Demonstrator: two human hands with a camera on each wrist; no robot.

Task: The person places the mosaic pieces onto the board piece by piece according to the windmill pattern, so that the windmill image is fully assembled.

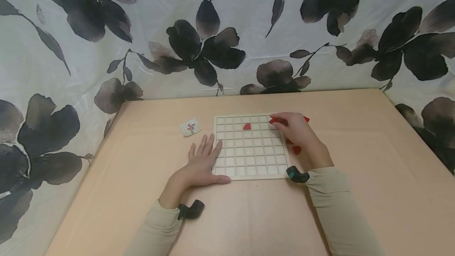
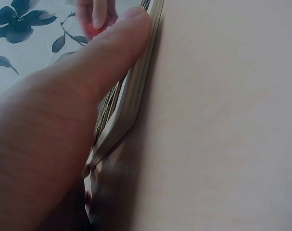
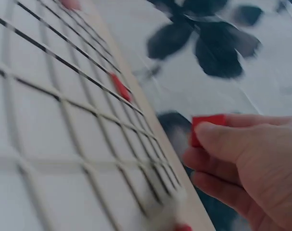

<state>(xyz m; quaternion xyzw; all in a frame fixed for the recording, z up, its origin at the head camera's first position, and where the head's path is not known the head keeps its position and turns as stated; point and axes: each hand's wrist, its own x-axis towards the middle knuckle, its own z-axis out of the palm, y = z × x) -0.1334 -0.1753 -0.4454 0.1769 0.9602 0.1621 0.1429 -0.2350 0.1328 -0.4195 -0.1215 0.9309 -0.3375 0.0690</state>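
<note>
A pale board with a square grid point(image 1: 249, 151) lies on the table, and one red piece with a rounded side point(image 1: 247, 126) sits in a cell of its upper part. My left hand point(image 1: 203, 169) rests at the board's left edge, fingers straight and spread, thumb along the near left corner. Over the upper right corner of the board, my right hand point(image 1: 298, 131) pinches a small red tile point(image 3: 210, 121) between thumb and finger. In the right wrist view the tile is held above the grid's surface; the fingers hide part of it.
A small card with a red flower-like pattern on a grid point(image 1: 190, 127) lies left of the board. Several loose red pieces point(image 1: 297, 150) lie beside the board's right edge, partly hidden by the right hand. A floral cloth point(image 1: 227, 31) hangs behind the wooden table point(image 1: 373, 141).
</note>
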